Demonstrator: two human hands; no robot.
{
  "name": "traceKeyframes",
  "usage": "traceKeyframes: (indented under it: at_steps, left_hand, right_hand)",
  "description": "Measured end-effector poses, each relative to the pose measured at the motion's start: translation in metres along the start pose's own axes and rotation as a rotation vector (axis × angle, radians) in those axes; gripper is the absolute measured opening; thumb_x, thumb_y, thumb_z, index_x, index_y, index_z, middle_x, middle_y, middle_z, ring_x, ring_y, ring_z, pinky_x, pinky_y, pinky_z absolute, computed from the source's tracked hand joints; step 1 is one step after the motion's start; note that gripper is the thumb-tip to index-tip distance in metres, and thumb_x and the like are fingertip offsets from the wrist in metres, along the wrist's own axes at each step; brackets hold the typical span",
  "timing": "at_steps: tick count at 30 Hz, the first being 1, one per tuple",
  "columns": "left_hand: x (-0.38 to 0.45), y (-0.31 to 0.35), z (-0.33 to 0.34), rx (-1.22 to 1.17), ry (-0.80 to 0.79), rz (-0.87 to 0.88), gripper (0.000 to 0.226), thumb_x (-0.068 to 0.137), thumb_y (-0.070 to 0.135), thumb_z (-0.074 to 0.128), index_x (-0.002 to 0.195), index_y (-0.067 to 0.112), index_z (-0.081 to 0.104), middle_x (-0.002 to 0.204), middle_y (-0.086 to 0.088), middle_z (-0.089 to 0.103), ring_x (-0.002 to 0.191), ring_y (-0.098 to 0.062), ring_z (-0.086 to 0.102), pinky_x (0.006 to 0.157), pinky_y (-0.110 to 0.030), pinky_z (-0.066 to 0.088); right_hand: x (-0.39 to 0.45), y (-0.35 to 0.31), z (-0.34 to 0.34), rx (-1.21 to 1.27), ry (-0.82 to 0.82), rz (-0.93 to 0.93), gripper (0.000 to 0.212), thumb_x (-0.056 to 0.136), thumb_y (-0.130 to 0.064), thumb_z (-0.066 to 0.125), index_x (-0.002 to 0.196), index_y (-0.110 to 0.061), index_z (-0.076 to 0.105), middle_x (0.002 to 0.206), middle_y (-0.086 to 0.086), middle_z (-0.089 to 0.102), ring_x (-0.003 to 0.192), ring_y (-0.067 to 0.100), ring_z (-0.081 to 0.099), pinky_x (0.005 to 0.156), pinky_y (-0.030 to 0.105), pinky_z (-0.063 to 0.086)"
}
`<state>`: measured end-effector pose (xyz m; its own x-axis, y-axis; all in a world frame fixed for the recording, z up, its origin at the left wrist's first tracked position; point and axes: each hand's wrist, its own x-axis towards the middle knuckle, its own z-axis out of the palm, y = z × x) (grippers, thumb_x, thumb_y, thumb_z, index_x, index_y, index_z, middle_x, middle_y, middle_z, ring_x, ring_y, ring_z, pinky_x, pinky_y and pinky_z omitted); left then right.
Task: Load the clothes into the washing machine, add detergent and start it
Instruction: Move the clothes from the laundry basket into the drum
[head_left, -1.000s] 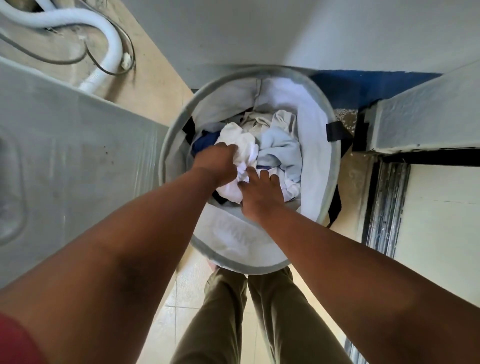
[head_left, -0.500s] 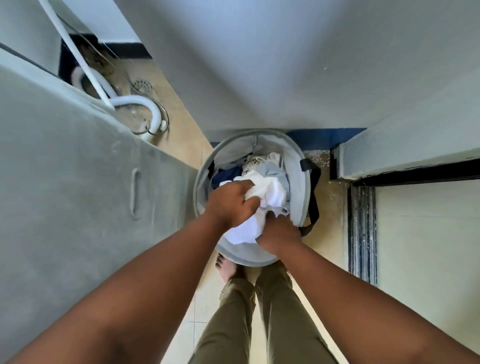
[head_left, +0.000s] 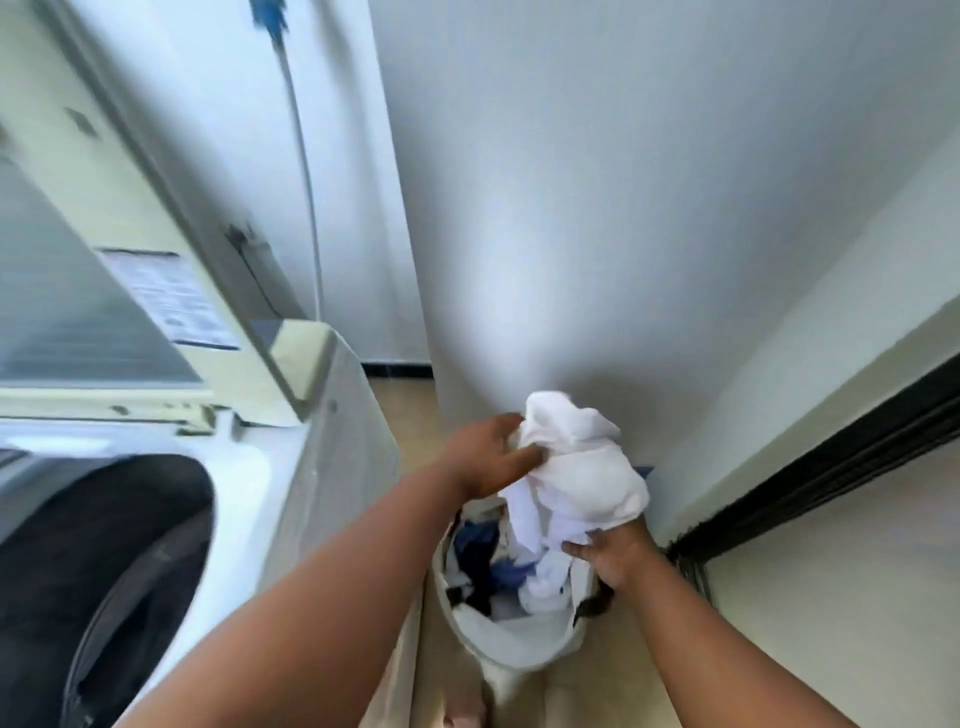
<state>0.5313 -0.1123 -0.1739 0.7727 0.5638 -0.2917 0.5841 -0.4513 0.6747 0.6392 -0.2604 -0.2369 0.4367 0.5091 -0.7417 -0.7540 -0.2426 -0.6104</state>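
A second ago both hands were down inside the laundry basket (head_left: 511, 639), bunching a white garment. Now that white bundle (head_left: 582, 467) has been lifted clear of the basket and sits right of centre in the frame, above the rim. The left hand (head_left: 491, 454) presses against the bundle's left side with its fingers spread rather than curled shut, while the right hand (head_left: 615, 558) holds a closed grip on its lower edge. Part of the cloth trails down toward the clothes left in the basket (head_left: 485, 558), dark blue and white pieces. The view has swung up and left, so the washing machine's open drum (head_left: 98, 571) now fills the lower left, its lid (head_left: 104, 291) raised. Loading seems barely begun: the bundle probably goes leftward into the drum next, and detergent and start are not yet done.
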Motion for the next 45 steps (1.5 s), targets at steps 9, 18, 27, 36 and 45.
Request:
traceKeyframes:
  at_steps: [9,18,27,36,45]
  left_hand:
    - [-0.162,0.059,-0.073,-0.524,0.261,-0.114,0.084,0.058,0.081,0.064,0.122,0.029,0.05,0.121,0.004,0.057,0.107,-0.022,0.058,0.075,-0.047,0.054]
    - [-0.305,0.079,-0.208,-0.813,0.363,-0.035,0.064,0.07,0.07,0.061,0.119,0.029,0.053,0.1,-0.01,0.071,0.091,-0.027,0.069,0.078,-0.045,0.057]
    - [-0.366,-0.029,-0.29,-0.654,0.51,0.151,0.017,0.098,0.039,0.048,0.102,0.027,0.06,0.083,0.002,0.076,0.073,-0.01,0.072,0.056,-0.023,0.055]
    - [-0.327,-0.237,-0.333,-0.347,0.276,-0.252,0.061,0.082,0.076,0.041,0.123,0.032,0.052,0.12,0.006,0.061,0.105,-0.014,0.057,0.093,-0.028,0.043]
    - [-0.26,-0.349,-0.299,0.086,-0.2,-0.445,0.062,0.09,0.063,0.039,0.137,0.023,0.048,0.142,-0.004,0.05,0.125,-0.022,0.048,0.096,-0.032,0.035]
  right_hand:
    - [-0.184,-0.044,0.073,0.432,-0.551,-0.193,0.057,0.09,-0.054,0.044,0.124,-0.012,0.059,0.121,0.021,0.065,0.117,0.042,0.054,0.107,0.061,0.031]
    - [-0.353,-0.052,0.21,0.059,-0.803,-0.398,0.049,0.068,-0.042,0.055,0.1,-0.008,0.07,0.097,0.02,0.07,0.097,0.038,0.061,0.1,0.058,0.038]
    - [-0.331,0.027,0.348,-0.171,-0.704,-0.414,0.036,0.077,-0.052,0.056,0.085,-0.017,0.061,0.07,0.015,0.053,0.056,0.023,0.046,0.064,0.032,0.045]
    - [-0.2,0.157,0.46,-0.446,-0.185,-0.417,0.029,0.091,-0.008,0.061,0.118,-0.01,0.049,0.115,0.016,0.061,0.107,0.023,0.051,0.085,0.019,0.045]
    - [-0.121,0.217,0.46,-1.045,0.045,-0.411,0.019,0.086,-0.025,0.059,0.095,-0.009,0.054,0.089,0.01,0.067,0.066,0.017,0.06,0.056,0.024,0.043]
